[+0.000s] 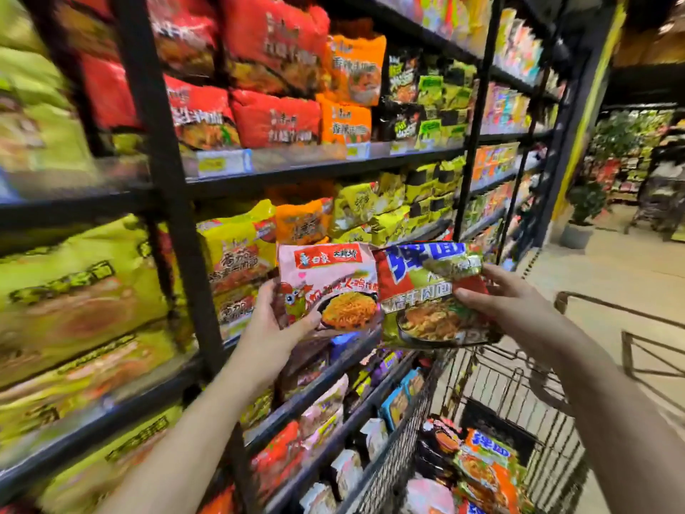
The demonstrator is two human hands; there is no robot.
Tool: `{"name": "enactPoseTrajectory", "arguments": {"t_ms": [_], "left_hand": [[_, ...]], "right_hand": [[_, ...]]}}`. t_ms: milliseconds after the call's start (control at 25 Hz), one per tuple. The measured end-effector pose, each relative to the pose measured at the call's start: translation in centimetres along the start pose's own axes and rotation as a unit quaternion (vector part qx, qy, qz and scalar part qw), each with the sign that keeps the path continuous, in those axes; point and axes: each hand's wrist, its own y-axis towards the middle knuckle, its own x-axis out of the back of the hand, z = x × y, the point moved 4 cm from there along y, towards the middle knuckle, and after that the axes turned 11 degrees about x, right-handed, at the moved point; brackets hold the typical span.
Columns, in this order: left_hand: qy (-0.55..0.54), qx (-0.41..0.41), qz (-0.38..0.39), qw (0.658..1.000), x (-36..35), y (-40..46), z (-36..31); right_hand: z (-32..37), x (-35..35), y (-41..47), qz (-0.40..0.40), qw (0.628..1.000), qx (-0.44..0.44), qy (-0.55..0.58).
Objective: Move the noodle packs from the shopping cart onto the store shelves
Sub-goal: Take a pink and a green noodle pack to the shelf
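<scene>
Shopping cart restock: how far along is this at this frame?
Midway, as far as shows. Done: cannot tell which shelf packs came from the cart. In hand: left hand holds a pink pack, right hand a green-and-red pack. Left: several packs remain in the shopping cart.

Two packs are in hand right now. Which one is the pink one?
The pink noodle pack, held in the left hand. The pack in the right hand is the green and red one with blue lettering.
</scene>
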Motion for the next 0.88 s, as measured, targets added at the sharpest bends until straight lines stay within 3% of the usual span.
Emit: {"name": "enactPoseTrajectory", "arguments": {"t_ms": [360, 880], "left_hand": [[0.018, -0.010, -0.144, 0.989, 16.6, -11.5, -3.2], [0.017, -0.052, -0.248, 0.967, 35.7, -31.5, -7.6]], "right_hand": [[5.0, -19.1, -1.5, 0.148, 0.987, 0.053, 0.030], [13.4, -39.7, -12.6, 0.287, 0.951, 0.069, 0.090]]}}
